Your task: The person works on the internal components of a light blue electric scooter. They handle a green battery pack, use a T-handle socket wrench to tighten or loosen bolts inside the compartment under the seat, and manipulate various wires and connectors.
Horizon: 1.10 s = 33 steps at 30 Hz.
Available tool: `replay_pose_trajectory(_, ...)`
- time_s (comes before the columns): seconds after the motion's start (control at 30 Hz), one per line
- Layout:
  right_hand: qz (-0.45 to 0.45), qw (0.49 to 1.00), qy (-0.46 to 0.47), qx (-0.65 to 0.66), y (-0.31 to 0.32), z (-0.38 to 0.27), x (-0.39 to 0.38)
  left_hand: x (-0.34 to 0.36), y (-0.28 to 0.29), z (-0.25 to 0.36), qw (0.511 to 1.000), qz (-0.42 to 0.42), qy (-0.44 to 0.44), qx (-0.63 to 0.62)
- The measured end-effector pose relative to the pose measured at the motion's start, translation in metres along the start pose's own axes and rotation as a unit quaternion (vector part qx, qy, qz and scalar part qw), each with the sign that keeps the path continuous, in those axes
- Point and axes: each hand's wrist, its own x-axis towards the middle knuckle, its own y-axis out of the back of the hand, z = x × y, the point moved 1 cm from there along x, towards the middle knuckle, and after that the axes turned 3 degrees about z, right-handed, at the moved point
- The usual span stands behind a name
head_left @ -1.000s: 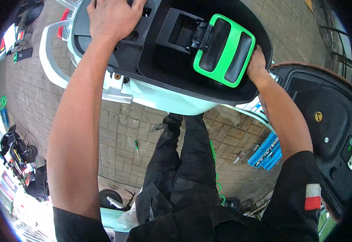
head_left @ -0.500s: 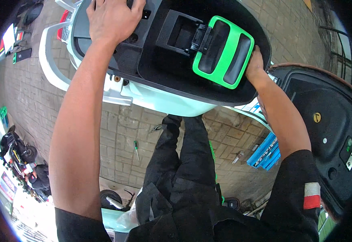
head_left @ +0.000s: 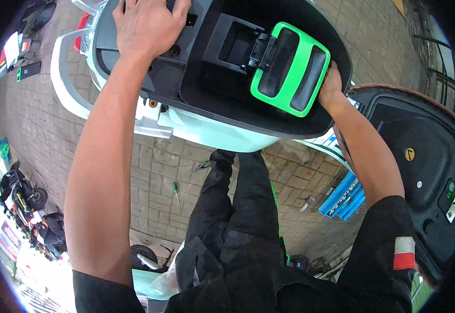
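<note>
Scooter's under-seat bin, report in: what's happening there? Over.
Left hand on left end of under-seat bin. Right hand, partly hidden, at right edge of green-framed hinged panel. Open seat at right, partly behind right forearm.

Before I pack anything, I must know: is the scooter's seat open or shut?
Open: the seat is swung rightward, its black underside showing, and the storage compartment is uncovered.

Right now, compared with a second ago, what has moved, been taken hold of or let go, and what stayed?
The black plastic tub and bright green rounded frame sit slightly lower in the picture, with the person's right hand. No hold visibly changed; the left hand remains on the tub's left end. The green-handled metal screwdriver stayed put.
</note>
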Motion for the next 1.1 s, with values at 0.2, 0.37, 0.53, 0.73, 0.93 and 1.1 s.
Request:
replay_pose_trajectory(0.2,0.000,0.998,0.014,-0.059,0.022,0.003,-0.010,-0.001,0.002,0.001,1.000,0.011,-0.005,-0.004)
replay_pose_trajectory(0.37,-0.005,0.996,0.007,-0.086,-0.002,0.008,-0.001,0.000,-0.002,0.005,1.000,0.022,-0.014,-0.002)
replay_pose_trajectory(0.53,-0.066,0.993,0.021,-0.099,0.028,0.003,-0.008,-0.002,0.001,0.002,1.000,0.015,-0.012,0.006)
replay_pose_trajectory(0.73,-0.115,0.986,0.016,-0.123,0.043,0.009,-0.011,-0.001,0.001,0.003,1.000,0.010,-0.012,-0.002)
replay_pose_trajectory(0.93,-0.086,0.989,0.002,-0.118,0.029,0.008,-0.006,-0.001,-0.001,0.002,1.000,0.016,-0.009,0.011)
replay_pose_trajectory(1.1,-0.078,0.990,-0.011,-0.120,0.028,0.008,-0.009,0.003,-0.006,-0.004,1.000,-0.009,-0.013,0.008)
